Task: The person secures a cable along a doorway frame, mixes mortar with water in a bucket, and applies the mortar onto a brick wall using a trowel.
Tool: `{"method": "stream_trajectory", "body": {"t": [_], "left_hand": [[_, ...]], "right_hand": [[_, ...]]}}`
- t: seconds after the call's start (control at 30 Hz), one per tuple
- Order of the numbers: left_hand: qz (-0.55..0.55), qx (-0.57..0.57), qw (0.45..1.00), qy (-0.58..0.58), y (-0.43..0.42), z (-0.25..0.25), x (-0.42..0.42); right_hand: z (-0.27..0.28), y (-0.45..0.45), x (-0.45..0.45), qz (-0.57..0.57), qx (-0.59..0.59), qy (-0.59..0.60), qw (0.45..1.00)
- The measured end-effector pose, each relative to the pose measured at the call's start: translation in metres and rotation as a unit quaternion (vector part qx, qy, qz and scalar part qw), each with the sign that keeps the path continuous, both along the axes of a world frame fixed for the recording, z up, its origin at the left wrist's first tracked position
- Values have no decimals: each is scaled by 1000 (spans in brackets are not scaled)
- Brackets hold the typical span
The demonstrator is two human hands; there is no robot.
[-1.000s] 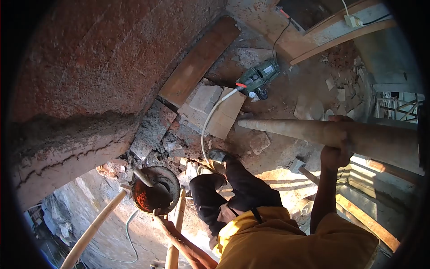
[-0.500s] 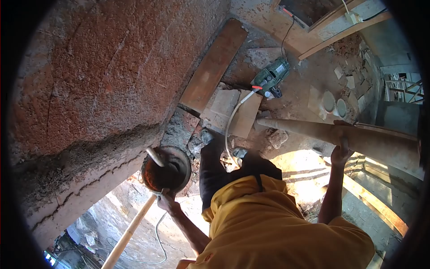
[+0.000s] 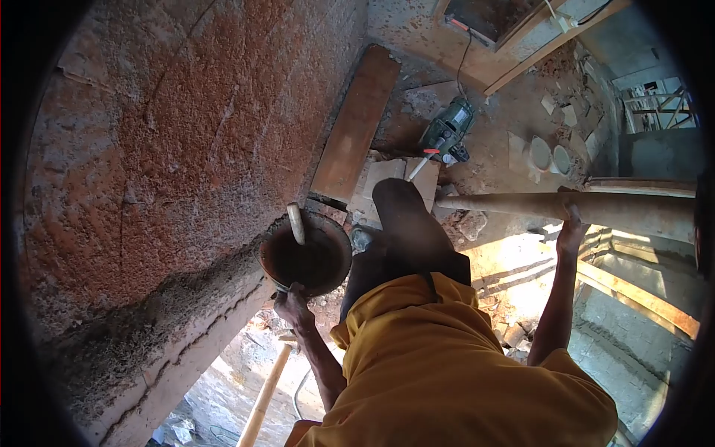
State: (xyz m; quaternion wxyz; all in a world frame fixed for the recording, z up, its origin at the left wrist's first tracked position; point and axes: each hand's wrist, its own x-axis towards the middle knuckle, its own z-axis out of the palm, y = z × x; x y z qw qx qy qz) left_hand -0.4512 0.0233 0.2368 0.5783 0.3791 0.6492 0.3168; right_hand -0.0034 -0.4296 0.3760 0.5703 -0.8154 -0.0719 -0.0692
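In my left hand (image 3: pixel 295 307) is a round, dark bucket (image 3: pixel 342 246), gripped at its near rim beside the rough wall. A pale, rounded tool handle (image 3: pixel 296 225) sticks up out of the bucket; the tool's other end is hidden inside. The bucket's contents look dark and cannot be made out clearly. Over on the right, my right hand (image 3: pixel 572 226) is wrapped round a thick post (image 3: pixel 514 206) that runs across the view. One of my knees (image 3: pixel 398 201) is raised in front of me, between the bucket and the post.
A reddish rough wall (image 3: pixel 186 134) fills the left side, with a ledge below it. Ahead lie a brown plank (image 3: pixel 357 123), a green electric pump (image 3: pixel 449 127) with a pipe, and two pale buckets (image 3: pixel 550 156). A wooden pole (image 3: pixel 264 395) stands lower left; timber (image 3: pixel 640 298) lies right.
My left hand and the bucket have moved up and to the right in view. One leg has risen, its knee now covering part of the hose and slabs. My right hand stays on the post.
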Motion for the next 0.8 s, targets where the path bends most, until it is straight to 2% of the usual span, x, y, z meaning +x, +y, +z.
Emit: {"method": "stream_trajectory", "body": {"t": [0.03, 0.27, 0.33, 0.37, 0.47, 0.5, 0.6, 0.63, 0.67, 0.7, 0.73, 0.77, 0.8], "left_hand": [[-34, -5, 999, 18, 8, -3, -4], [-61, 45, 996, -45, 32, 11, 22], [-69, 42, 996, -24, 41, 12, 22], [-71, 47, 996, -20, 43, 14, 22], [-72, 52, 996, 5, 49, 20, 31], [-72, 52, 996, 17, 52, 22, 33], [-81, 70, 994, 34, 56, 30, 53], [-85, 77, 993, 39, 59, 31, 63], [-94, 82, 991, 44, 62, 29, 72], [-104, 86, 990, 48, 65, 26, 83], [-113, 91, 988, 53, 69, 23, 97], [-117, 88, 987, 62, 72, 20, 115], [-121, 86, 986, 73, 75, 15, 134]], "right_hand": [[1, 2, -2, -8, 2, -1, 1000], [-13, -2, 2, -71, 10, -21, 997], [-23, -10, 5, -90, 11, -26, 995], [-23, -17, 6, -32, 45, -11, 998], [-2, 7, -3, -62, 22, 21, 998], [13, 30, -12, -98, 17, 44, 994], [-27, 10, -27, -161, 62, 214, 961], [-65, -14, -39, -108, -15, 322, 941], [-101, -31, -45, -53, -92, 422, 900], [-115, -6, -44, -18, -209, 556, 804], [-126, 21, -53, 33, -205, 583, 785], [-158, 31, -55, 88, -230, 521, 817], [-133, 82, -40, 96, -246, 493, 829]]}}
